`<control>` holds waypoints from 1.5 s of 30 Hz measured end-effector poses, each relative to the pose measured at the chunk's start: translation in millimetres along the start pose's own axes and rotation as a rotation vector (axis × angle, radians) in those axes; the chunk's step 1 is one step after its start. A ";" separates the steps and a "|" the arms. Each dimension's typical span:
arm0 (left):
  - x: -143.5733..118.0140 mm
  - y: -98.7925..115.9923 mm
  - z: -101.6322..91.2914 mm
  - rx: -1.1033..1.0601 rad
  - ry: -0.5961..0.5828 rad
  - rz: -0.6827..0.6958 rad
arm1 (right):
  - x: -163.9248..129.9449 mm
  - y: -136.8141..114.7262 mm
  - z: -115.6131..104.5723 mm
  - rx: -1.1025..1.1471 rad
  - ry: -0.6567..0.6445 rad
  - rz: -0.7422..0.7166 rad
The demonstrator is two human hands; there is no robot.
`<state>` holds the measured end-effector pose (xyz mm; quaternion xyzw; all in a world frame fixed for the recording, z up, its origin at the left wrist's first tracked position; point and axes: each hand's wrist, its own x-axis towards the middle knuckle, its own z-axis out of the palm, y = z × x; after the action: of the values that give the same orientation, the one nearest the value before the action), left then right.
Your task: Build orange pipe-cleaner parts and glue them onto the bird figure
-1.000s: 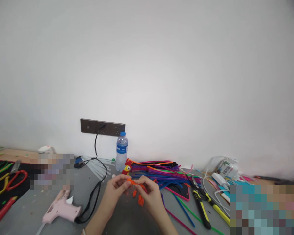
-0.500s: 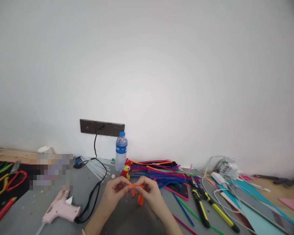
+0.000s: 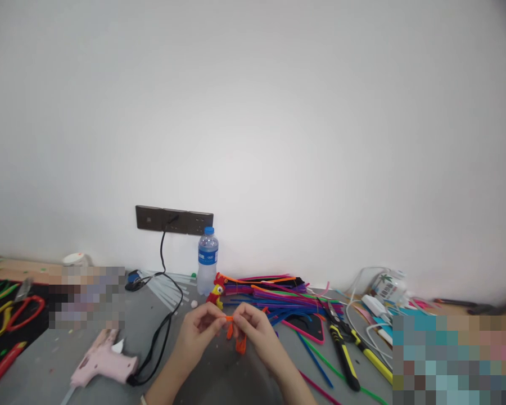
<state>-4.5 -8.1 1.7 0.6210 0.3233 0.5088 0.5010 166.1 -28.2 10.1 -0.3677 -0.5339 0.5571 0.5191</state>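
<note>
Low at the centre of the head-camera view, a left hand (image 3: 197,336) and a right hand (image 3: 256,337) are facing each other, thumb and fingertips pinching a thin, bent, fuzzy-looking orange strip (image 3: 242,345) that is hanging in loops beneath them, over a grey tabletop (image 3: 230,383). With so small a grip, an uneven tug is probably risking a slip or misshapen loops. Just beyond the fingers, a small red-and-yellow bird-shaped figure (image 3: 215,296) is standing near a clear blue-capped plastic bottle (image 3: 208,261), perhaps inviting a knock from a stray knuckle.
</note>
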 end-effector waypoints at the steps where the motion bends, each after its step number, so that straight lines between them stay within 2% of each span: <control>1: 0.4 0.0 0.5 0.000 -0.005 -0.015 | 0.3 1.7 -0.9 0.015 0.001 0.029; 5: 2.9 0.9 3.5 -0.027 -0.024 -0.048 | 1.4 7.5 -2.9 0.138 0.017 0.119; 11: 5.4 -2.4 6.0 -0.128 -0.015 -0.186 | 0.9 3.7 -1.1 0.305 0.092 0.106; 15: 3.6 -3.9 8.4 -0.220 -0.062 -0.322 | 1.6 4.2 -1.9 0.294 0.122 0.075; 19: 0.4 -4.7 12.4 -0.242 -0.075 -0.393 | 3.2 7.9 -2.7 0.244 0.182 0.027; 25: -1.3 -4.3 14.0 -0.199 -0.095 -0.418 | 3.6 10.6 -3.0 0.265 0.171 0.074; 33: -1.8 3.9 15.0 -0.198 -0.097 -0.474 | 4.5 6.3 -5.2 0.059 0.206 0.027; 40: -2.5 3.7 12.9 -0.274 -0.075 -0.463 | 4.6 12.6 0.0 0.307 0.235 0.082; 45: -1.1 -7.3 12.5 -0.237 -0.103 -0.410 | 4.8 10.6 1.9 0.248 0.275 0.100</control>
<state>7.9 -10.7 -5.3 0.5044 0.3544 0.3986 0.6790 161.4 -22.8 0.8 -0.3996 -0.3661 0.5882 0.6003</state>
